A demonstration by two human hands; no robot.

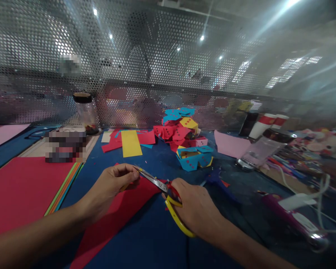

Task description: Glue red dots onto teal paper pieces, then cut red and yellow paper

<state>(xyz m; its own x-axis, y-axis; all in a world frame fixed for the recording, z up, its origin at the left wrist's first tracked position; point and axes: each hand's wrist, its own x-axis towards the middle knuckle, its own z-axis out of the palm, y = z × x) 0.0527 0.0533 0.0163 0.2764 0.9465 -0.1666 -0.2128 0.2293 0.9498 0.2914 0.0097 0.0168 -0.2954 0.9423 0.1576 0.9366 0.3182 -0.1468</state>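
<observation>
My right hand (194,207) grips a pair of scissors (156,182) with yellow-and-red handles. Their metal blades point up and left, toward the fingertips of my left hand (112,186). That hand is closed in a pinch on a small yellow paper piece (124,187), mostly hidden by the fingers; a bit of yellow also shows at the blade tips. Beneath both hands a red paper sheet (114,220) lies slantwise on the blue table (145,239). Beyond the scissors sits a folded blue paper shape with red dots (194,158).
Folded red, blue and yellow paper shapes (180,129) are piled at the back. A yellow strip (131,144) lies on paper scraps. Coloured sheets (25,186) are stacked left, near a jar (86,116). To the right lie a blue glue gun (220,183) and a purple device (294,220).
</observation>
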